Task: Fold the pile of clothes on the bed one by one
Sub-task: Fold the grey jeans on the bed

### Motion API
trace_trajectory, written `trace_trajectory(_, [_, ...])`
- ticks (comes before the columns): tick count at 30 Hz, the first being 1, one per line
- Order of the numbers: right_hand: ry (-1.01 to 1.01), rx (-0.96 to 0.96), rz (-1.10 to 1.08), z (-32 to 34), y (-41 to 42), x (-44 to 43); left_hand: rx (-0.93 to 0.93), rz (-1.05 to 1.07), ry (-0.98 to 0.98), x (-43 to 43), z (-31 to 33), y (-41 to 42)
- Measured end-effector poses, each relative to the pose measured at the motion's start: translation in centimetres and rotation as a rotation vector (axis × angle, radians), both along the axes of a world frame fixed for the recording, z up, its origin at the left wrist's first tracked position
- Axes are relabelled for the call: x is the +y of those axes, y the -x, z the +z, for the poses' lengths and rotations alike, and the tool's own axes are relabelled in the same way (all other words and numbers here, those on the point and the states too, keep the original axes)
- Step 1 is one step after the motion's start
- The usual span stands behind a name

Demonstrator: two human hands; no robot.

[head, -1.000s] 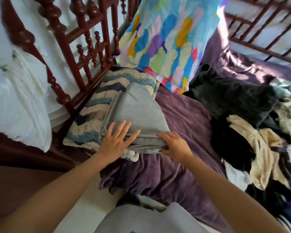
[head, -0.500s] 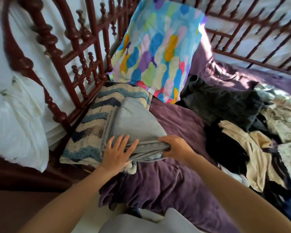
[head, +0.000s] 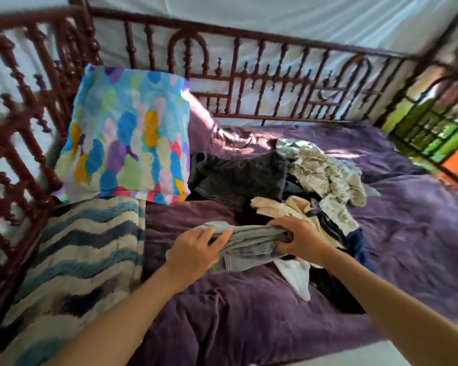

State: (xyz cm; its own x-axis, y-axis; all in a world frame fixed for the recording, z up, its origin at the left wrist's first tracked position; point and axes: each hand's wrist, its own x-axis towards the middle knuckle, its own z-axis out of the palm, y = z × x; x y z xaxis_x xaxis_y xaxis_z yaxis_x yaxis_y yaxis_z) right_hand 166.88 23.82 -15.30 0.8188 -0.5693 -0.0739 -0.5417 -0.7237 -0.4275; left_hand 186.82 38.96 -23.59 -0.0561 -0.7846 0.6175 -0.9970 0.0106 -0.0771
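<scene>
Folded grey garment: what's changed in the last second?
The grey garment came off the striped blanket and moved right; it is now held over the purple bedspread beside the clothes pile. The left hand, flat on it before, now grips one end; the right hand grips the other. The pillow, blanket and pile stayed put.

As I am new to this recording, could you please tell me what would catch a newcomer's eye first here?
The bright, many-coloured pillow propped up at the back left of the bed stands out first. At the centre, the left hand and right hand grip a folded grey garment over the purple bedspread. Just behind and to the right lies a jumbled pile of clothes.
</scene>
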Motion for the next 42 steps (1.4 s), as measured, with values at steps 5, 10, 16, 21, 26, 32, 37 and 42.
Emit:
trace_trajectory(5, [0.075,-0.064,-0.246,3.4,12.3,-1.3,-0.074,-0.227,0.040,-7.9,4.0,8.6])
trace_trajectory(10, [0.221,-0.173,-0.474,6.9,26.4,-1.3,-0.118,-0.452,0.084,-14.4,8.6,21.0])
trace_trajectory(16, [0.316,-0.122,-0.656,9.7,42.5,0.3,-0.106,-0.713,0.225,-18.4,11.2,37.3])
trace_trajectory(21, [0.281,-0.111,-0.785,10.7,52.1,2.9,-0.080,-0.903,0.286,-20.4,11.2,47.9])
trace_trajectory(26, [0.245,-0.093,-0.929,10.0,58.5,3.9,-0.116,-1.033,0.308,-22.5,11.0,55.3])
trace_trajectory(32, [0.223,-0.064,-0.987,9.3,62.7,0.4,-0.141,-1.100,0.298,-27.4,10.7,60.3])
trace_trajectory(37, [0.214,-0.079,-0.954,9.4,65.3,-7.1,-0.117,-1.087,0.279,-34.4,10.5,62.5])
trace_trajectory(42, [0.202,-0.071,-0.923,9.4,67.9,-17.8,-0.094,-1.045,0.198,-43.6,10.6,64.5])
